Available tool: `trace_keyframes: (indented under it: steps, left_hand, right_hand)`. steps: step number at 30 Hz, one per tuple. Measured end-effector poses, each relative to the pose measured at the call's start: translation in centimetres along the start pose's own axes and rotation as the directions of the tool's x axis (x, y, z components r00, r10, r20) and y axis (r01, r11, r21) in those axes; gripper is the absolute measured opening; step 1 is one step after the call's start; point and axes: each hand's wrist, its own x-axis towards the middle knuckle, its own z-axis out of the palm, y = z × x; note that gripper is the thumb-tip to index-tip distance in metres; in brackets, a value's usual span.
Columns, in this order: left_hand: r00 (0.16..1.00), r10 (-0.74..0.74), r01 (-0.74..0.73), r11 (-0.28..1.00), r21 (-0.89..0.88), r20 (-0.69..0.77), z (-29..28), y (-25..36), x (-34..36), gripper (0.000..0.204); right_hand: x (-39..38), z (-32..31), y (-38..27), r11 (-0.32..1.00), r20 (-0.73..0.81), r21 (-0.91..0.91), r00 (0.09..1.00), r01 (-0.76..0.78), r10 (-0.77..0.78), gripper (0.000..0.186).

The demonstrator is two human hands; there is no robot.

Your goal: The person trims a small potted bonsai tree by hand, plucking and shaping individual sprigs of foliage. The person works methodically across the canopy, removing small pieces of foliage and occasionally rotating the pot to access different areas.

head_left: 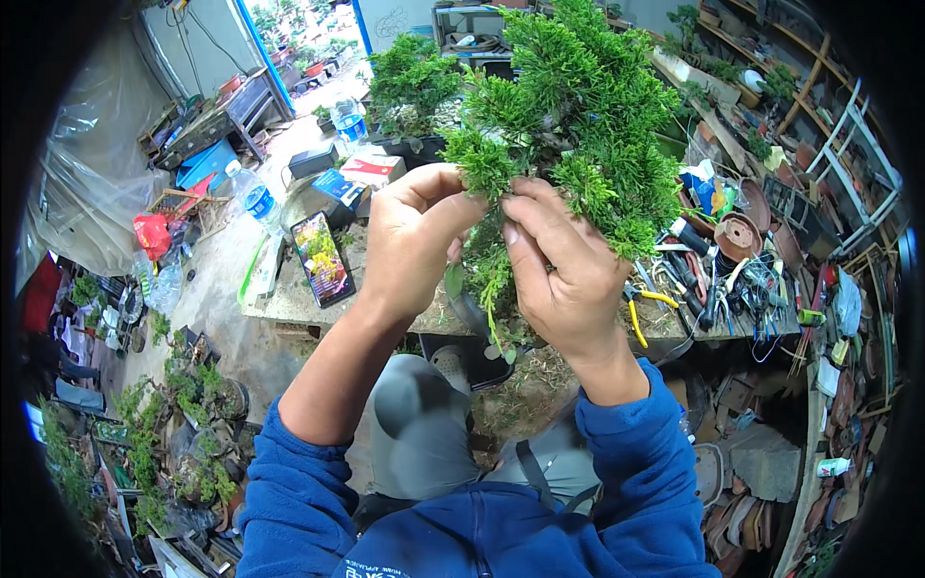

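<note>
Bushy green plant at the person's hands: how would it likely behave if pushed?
The bushy green plant would probably yield softly at its outer tufts, which look fine and feathery. The yellow-green sprig hanging below would likely sway, being so slender. Tipping is hard to judge, since the plant's base is hidden.

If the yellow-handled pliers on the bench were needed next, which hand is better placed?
Probably the right hand: the yellow-handled pliers lie close beside it, while the left hand sits farther off, nearer the phone.
</note>
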Motion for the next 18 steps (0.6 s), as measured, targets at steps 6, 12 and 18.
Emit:
trace_keyframes:
  steps: [6, 12, 18]
  left_hand:
    - [0.994, 0.060, -0.070, 0.991, 0.117, 0.088, -0.3, 0.8, 0.3, 0.014]
    - [0.983, 0.167, -0.184, 0.928, 0.324, 0.080, 0.0, 1.3, 0.6, 0.011]
    - [0.975, 0.224, -0.199, 0.897, 0.394, -0.017, 0.7, 0.6, 0.1, 0.009]
  right_hand:
    - [-0.6, -0.1, 0.3, 0.998, 0.006, 0.056, 1.000, -0.015, 0.015, 0.023]
    - [-0.8, 0.6, 1.0, 0.999, -0.080, 0.024, 0.996, 0.032, -0.030, 0.027]
    - [-1.2, 0.7, 0.8, 0.996, -0.084, 0.078, 0.995, -0.038, 0.045, 0.020]
